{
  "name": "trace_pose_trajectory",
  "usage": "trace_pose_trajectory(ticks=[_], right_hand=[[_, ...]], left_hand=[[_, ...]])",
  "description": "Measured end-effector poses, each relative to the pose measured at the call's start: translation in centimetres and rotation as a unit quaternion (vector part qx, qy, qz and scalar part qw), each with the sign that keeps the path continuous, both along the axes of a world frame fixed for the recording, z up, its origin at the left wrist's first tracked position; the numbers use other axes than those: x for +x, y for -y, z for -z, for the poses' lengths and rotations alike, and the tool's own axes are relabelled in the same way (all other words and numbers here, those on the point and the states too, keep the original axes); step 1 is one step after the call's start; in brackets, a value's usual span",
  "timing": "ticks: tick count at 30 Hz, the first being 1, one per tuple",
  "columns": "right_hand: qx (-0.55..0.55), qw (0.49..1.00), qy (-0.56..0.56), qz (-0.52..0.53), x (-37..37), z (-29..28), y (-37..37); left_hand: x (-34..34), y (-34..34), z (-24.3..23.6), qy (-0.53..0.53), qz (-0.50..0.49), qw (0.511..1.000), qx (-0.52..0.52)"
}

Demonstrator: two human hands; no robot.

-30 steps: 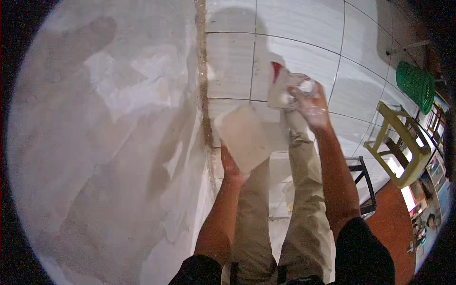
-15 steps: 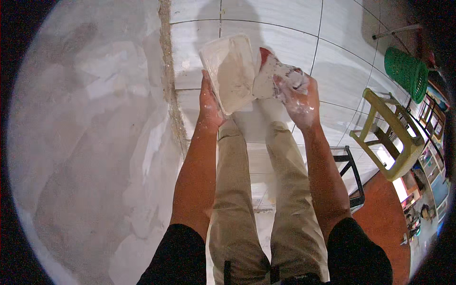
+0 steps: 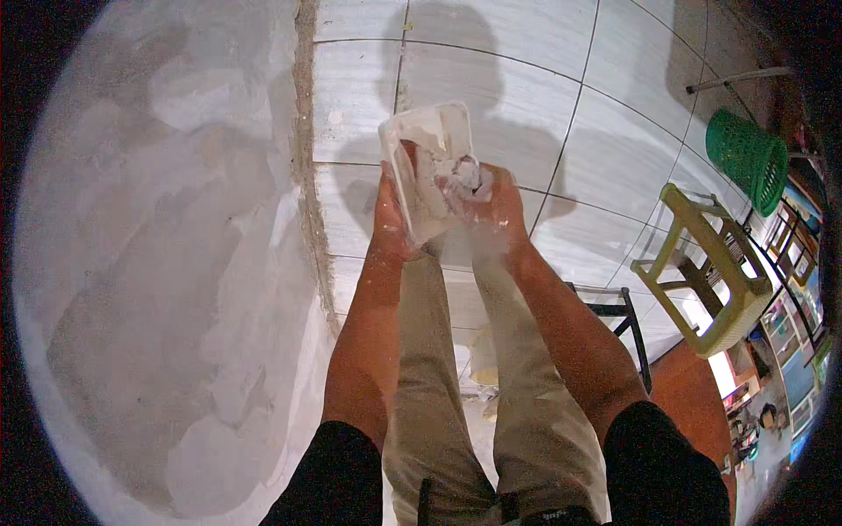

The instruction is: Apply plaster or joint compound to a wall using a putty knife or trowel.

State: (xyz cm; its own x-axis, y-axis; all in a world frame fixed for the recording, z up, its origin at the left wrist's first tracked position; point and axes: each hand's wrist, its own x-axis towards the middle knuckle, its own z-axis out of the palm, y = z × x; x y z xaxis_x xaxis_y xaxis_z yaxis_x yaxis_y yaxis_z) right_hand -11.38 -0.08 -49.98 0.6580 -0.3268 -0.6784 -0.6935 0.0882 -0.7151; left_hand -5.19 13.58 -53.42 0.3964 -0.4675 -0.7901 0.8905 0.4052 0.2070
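My left hand is closed on the left edge of a whitish rectangular plastic tub, holding it tilted above the floor in front of my legs. White paste is smeared over its inside. My right hand, spotted with white, grips a flat scraper coated in paste, with a reddish patch at one corner. The scraper's blade lies within the tub's outline, its far edge toward the left wall of the tub. My right fingers are partly hidden by paste and by the tool.
A patchy grey plastered wall fills the left side. Pale tiles cover the floor. To the right stand a yellow-green plastic stool, a green basket and a black-framed stool. A pale round container shows between my legs.
My right hand has moved left and brought the scraper from beside the tub into it. The tub has come slightly lower and nearer to me.
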Motion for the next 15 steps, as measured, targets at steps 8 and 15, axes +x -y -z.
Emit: trace_pose_trajectory(ticks=[8,15], right_hand=[[0.410,0.863,0.143,0.260,-1.9,1.8,-1.4],[0.344,0.894,0.034,0.285,-1.1,2.4,0.5]], left_hand=[[-1.9,-0.5,0.0,0.071,-0.051,0.996,0.004],[-2.2,-1.9,0.6,0.112,-0.129,0.985,-0.022]])
